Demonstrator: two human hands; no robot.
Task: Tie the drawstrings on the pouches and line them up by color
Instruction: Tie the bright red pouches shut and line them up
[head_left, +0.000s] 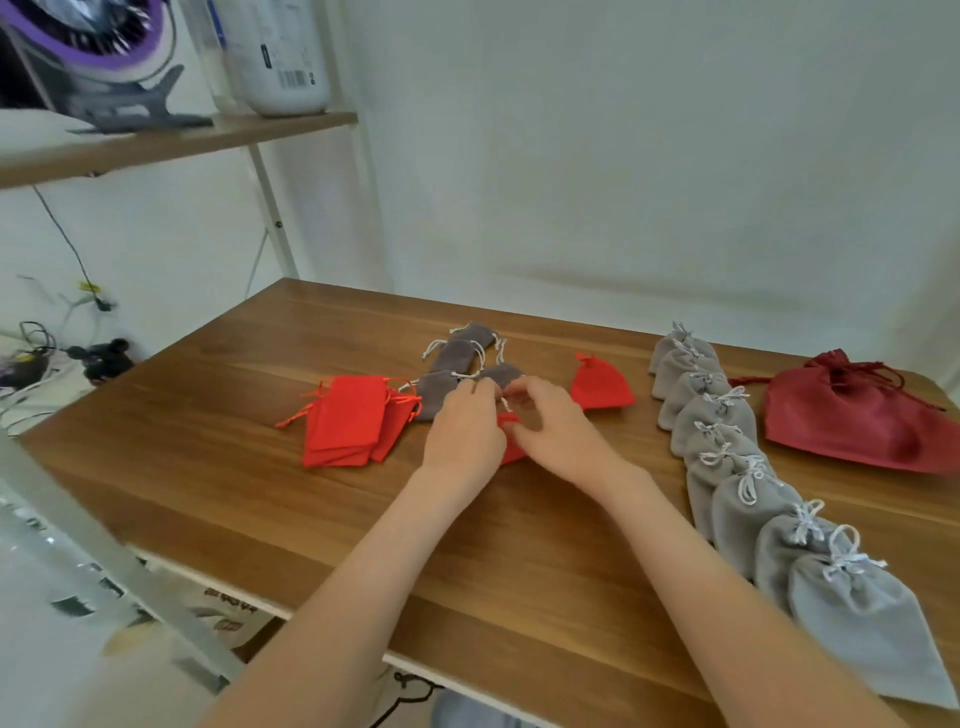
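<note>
Spotter: Nearest you, your forearms come in from the bottom edge. Beside the right one begins the row of light grey pouches.

Operator: Which way does that row run?

Spotter: Its long axis goes from the desk's near right edge away from you, bending slightly left. Each pouch has its tied neck pointing away from you. I count nine, but they overlap, so the count is unsure. The closest one is cut off by the picture's edge.

Operator: And the one being worked on?

Spotter: The red pouch lies mid-desk between your hands. Only slivers of it show, so I cannot tell which way it points. Your left hand and right hand both have their fingers curled in on it. The fingertips are blurred and the cord itself is hidden.

Operator: What else is out there?

Spotter: Four dark grey pouches sit just beyond your hands, cords loose. The flat red pouches are stacked to your left with their mouths pointing away from you, and the overlap hides how many there are. One tied red pouch lies right of your hands, neck pointing away and to the left. One dark red bag lies beyond the grey row, partly cut off at the right.
</note>
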